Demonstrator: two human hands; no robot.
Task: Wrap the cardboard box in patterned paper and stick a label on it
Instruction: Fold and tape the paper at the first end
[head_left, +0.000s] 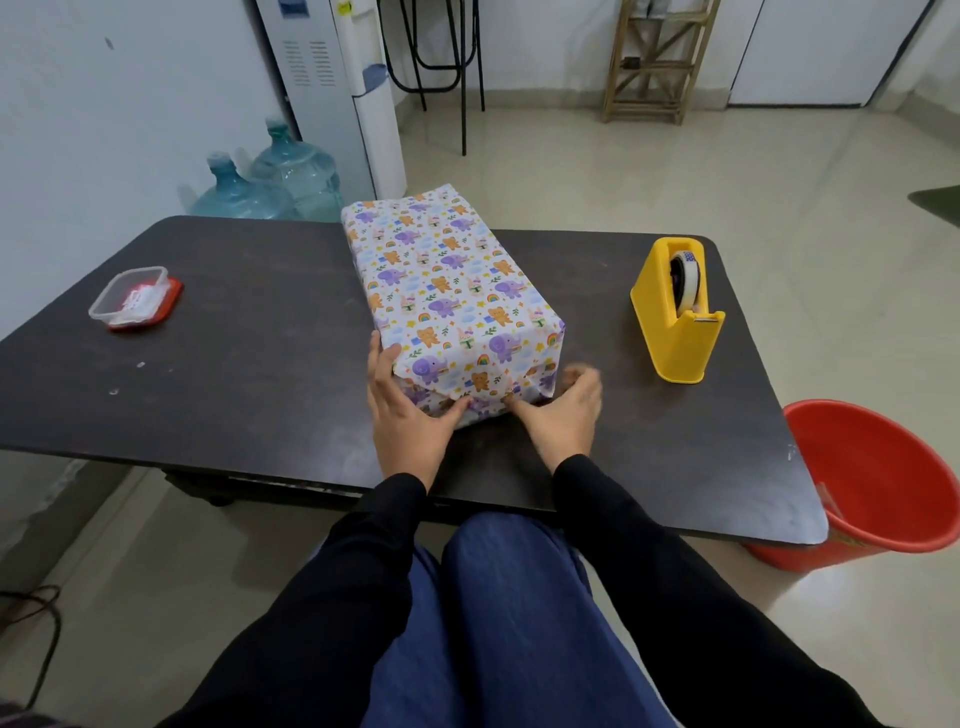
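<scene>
A long box covered in white paper printed with purple elephants and orange bears lies lengthwise in the middle of the dark table. My left hand lies against its near left corner, fingers straight along the side and thumb pressing the folded paper on the near end. My right hand presses the near end's lower right with its thumb; its fingers are blurred at the right corner. A yellow tape dispenser stands to the right of the box.
A small clear plastic container with a red lid sits at the table's left. A red bucket stands on the floor by the table's right corner. Water bottles and a dispenser stand behind the table.
</scene>
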